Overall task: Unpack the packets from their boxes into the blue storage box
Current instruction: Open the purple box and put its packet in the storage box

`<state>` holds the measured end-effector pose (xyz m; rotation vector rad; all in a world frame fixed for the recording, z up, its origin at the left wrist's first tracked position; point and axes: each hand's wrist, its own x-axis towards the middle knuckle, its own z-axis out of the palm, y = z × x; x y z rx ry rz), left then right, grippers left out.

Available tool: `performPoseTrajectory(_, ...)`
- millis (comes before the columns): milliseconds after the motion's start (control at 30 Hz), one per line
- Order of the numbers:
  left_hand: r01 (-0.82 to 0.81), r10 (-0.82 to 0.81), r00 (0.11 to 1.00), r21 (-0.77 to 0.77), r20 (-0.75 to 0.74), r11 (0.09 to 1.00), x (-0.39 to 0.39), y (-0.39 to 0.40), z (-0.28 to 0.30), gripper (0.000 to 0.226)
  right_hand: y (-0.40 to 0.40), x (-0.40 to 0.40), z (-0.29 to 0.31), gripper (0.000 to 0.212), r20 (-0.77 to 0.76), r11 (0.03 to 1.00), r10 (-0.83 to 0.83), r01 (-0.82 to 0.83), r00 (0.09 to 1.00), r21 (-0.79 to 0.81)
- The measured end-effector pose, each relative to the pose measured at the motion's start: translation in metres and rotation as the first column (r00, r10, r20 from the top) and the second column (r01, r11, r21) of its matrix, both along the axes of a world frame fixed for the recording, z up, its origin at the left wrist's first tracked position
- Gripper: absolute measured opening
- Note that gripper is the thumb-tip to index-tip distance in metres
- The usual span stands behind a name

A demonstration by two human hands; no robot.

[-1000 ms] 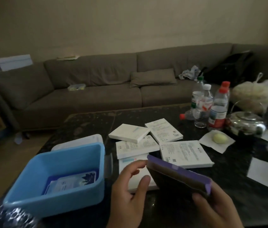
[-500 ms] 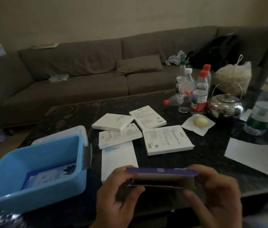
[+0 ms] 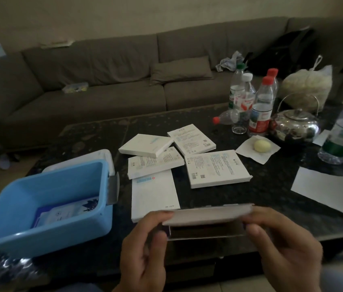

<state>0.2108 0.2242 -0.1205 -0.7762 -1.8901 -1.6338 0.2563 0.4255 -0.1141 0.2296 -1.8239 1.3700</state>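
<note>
A flat purple packet box (image 3: 206,220) hangs over the table's near edge, its open end turned toward me and its top flap raised. My left hand (image 3: 145,253) pinches its left end and my right hand (image 3: 282,249) grips its right end. The inside looks dark; what it holds cannot be made out. The blue storage box (image 3: 46,234) stands open at the left with packets (image 3: 63,213) lying on its bottom. Several white flat boxes (image 3: 214,167) lie spread on the dark table beyond my hands.
The storage box's white lid (image 3: 101,154) lies behind it. Plastic bottles (image 3: 261,108), a steel kettle (image 3: 294,125), a yellow ball on a tissue (image 3: 262,146) and white paper (image 3: 330,190) fill the table's right side. A brown sofa (image 3: 103,85) runs along the back.
The purple box has turned from tilted to level, with its open end now facing me and its flap lifted. Both hands kept hold of its ends. The view has swung right.
</note>
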Motion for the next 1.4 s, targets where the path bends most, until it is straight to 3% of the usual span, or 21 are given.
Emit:
performPoseTrajectory(133, 0.106, -0.159, 0.971, 0.275, 0.18, 0.956, -0.007, 0.008, 0.012, 0.023, -0.006, -0.012, 0.009, 0.034, 0.098, 0.957, 0.052, -0.022, 0.994, -0.291)
performPoseTrajectory(267, 0.135, -0.144, 0.983, 0.087, 0.11, 0.987, -0.019, 0.006, 0.017, 0.026, -0.006, -0.022, 0.016, 0.032, 0.074, 0.967, 0.149, -0.129, 0.986, -0.218)
performPoseTrajectory(400, 0.142, -0.138, 0.989, -0.07, 0.061, 0.987, -0.026, 0.002, 0.016, 0.023, -0.007, -0.026, 0.017, 0.014, 0.096, 0.973, 0.125, -0.103, 0.988, -0.205)
performPoseTrajectory(533, 0.17, -0.167, 0.986, -0.197, 0.032, 0.966, -0.03, -0.005, 0.015, 0.029, -0.005, -0.026, 0.019, 0.011, 0.109, 0.978, 0.146, -0.126, 0.983, -0.165)
performPoseTrajectory(733, 0.177, -0.17, 0.984, -0.142, 0.057, 0.974, -0.036, -0.003, 0.019, 0.026, 0.0, -0.026, 0.02, 0.018, 0.149, 0.98, 0.162, -0.141, 0.975, -0.142)
performPoseTrajectory(933, 0.146, -0.136, 0.987, -0.124, 0.087, 0.981, -0.037, 0.003, 0.019, 0.028, 0.005, -0.03, 0.017, 0.013, 0.134, 0.996, 0.08, -0.083, 0.988, 0.015)
performPoseTrajectory(1033, 0.152, -0.138, 0.98, -0.091, 0.145, 0.984, -0.037, 0.006, 0.02, 0.018, 0.006, -0.032, 0.019, 0.018, 0.069, 0.976, -0.038, 0.022, 0.997, 0.218)
performPoseTrajectory(1100, 0.137, -0.123, 0.982, -0.09, 0.145, 0.986, -0.037, 0.008, 0.02, 0.02, 0.005, -0.034, 0.02, 0.025, -0.047, 0.912, -0.098, 0.109, 0.994, 0.396)
performPoseTrajectory(1200, 0.135, -0.122, 0.982, -0.087, 0.142, 0.987, -0.039, 0.009, 0.02, 0.02, 0.001, -0.039, 0.025, 0.023, -0.168, 0.788, -0.059, 0.149, 0.984, 0.598)
performPoseTrajectory(1400, 0.147, -0.134, 0.978, -0.073, 0.159, 0.986, -0.038, 0.01, 0.021, 0.022, 0.001, -0.047, 0.031, 0.007, -0.245, 0.657, -0.047, 0.215, 0.968, 0.722)
